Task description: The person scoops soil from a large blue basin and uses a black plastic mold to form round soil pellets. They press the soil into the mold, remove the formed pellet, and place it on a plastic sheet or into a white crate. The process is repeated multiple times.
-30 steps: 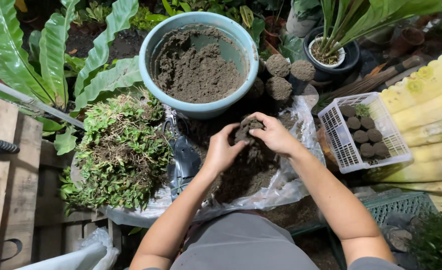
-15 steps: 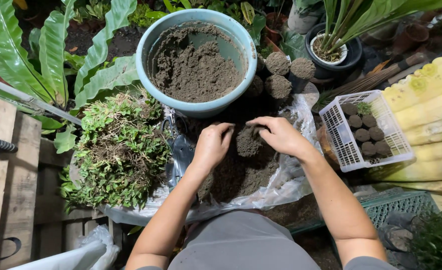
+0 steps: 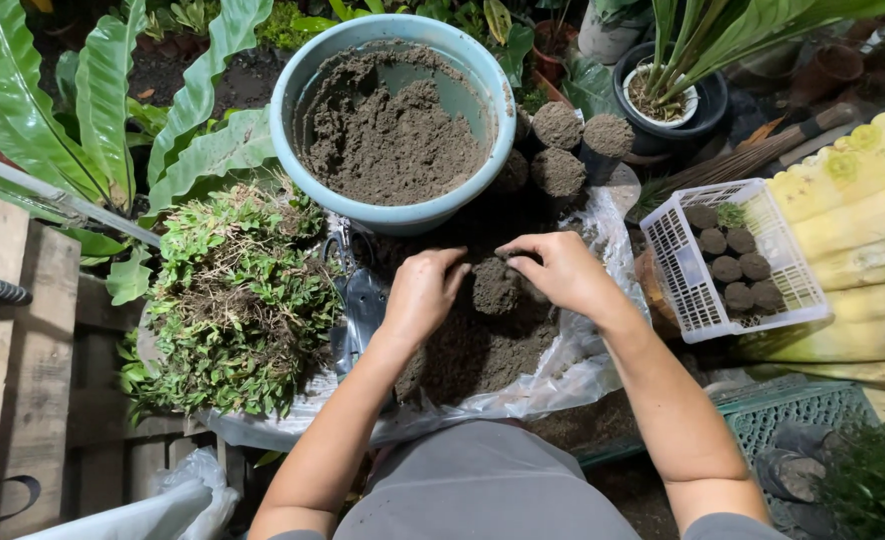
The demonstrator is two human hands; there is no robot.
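Observation:
A small soil-filled pot (image 3: pixel 496 285) stands upright on a pile of dark soil (image 3: pixel 473 345) spread over a clear plastic sheet (image 3: pixel 563 375). My left hand (image 3: pixel 425 295) touches its left side with the fingers curled toward it. My right hand (image 3: pixel 555 272) cups its right side and far rim. A large pale blue basin (image 3: pixel 493 100), partly filled with brown soil (image 3: pixel 383 140), sits just beyond my hands. Three filled pots (image 3: pixel 560 150) stand beside the basin's right edge.
A heap of small green plants with tangled roots (image 3: pixel 233 300) lies at my left. A white slatted basket (image 3: pixel 678 270) holding several filled pots sits at the right, with yellow ridged sheeting (image 3: pixel 863 210) behind it. Broad fern leaves (image 3: pixel 103 110), a black potted plant (image 3: pixel 668 95), and wooden planks (image 3: pixel 23 350) surround the spot.
My hands, which held the soil pot raised a second ago, have lowered it onto the soil pile and now rest against its sides.

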